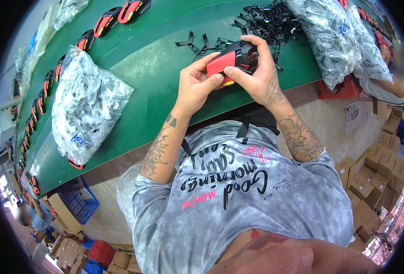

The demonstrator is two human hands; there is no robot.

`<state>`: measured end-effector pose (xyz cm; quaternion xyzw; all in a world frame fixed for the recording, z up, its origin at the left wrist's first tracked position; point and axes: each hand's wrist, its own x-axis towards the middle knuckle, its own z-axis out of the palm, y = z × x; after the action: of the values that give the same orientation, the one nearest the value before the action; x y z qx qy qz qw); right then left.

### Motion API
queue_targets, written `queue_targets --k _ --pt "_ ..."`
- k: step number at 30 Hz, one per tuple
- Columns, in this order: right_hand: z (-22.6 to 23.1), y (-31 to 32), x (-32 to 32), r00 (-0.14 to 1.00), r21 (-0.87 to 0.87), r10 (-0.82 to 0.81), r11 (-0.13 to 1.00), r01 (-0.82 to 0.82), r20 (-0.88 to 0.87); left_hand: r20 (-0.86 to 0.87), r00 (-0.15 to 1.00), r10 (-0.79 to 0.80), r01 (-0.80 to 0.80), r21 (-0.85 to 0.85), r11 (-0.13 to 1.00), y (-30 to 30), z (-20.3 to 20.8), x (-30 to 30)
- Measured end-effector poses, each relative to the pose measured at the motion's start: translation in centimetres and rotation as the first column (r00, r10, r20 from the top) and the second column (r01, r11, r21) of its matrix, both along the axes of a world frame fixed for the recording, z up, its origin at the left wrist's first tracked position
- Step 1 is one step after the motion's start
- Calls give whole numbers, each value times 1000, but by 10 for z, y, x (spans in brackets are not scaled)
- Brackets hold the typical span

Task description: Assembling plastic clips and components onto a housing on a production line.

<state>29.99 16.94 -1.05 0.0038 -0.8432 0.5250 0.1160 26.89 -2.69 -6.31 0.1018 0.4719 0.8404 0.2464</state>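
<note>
A glossy red and black plastic shell (222,64), rounded with a small yellow patch on its lower edge, is held above the near side of the green table. My left hand (197,82) grips its red end, thumb below and fingers behind. Around the black end curls my right hand (262,73), its thumb pressed on the red face and its index finger over the top. Just behind lie a few loose black forked plastic parts (201,45). A larger heap of such black parts (270,20) is farther right.
A clear bag of parts (85,105) lies on the green table (151,59) to the left. Similar red and black shells (106,22) line the far and left side. More bags (325,36) sit at the right. Cardboard boxes (371,173) and other people (387,89) are beyond the table.
</note>
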Motion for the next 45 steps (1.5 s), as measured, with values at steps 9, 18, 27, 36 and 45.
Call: queue_targets --k 9,18,27,36,45 --pt "3 7 0 997 44 66 997 -65 -30 72 997 -19 13 86 996 5 2 -3" --pt "10 7 -2 978 -429 207 883 -191 -9 -132 991 -16 19 23 1000 10 17 -1" --pt "16 7 7 993 -547 54 837 12 104 -883 467 -41 -597 -350 722 19 52 16" --pt "28 128 0 976 -396 -207 904 162 -71 -564 672 -480 -716 -661 -226 -8 63 -224" --pt "6 113 36 996 542 -3 839 -47 91 -434 835 -338 -533 -792 -298 48 17 -287"
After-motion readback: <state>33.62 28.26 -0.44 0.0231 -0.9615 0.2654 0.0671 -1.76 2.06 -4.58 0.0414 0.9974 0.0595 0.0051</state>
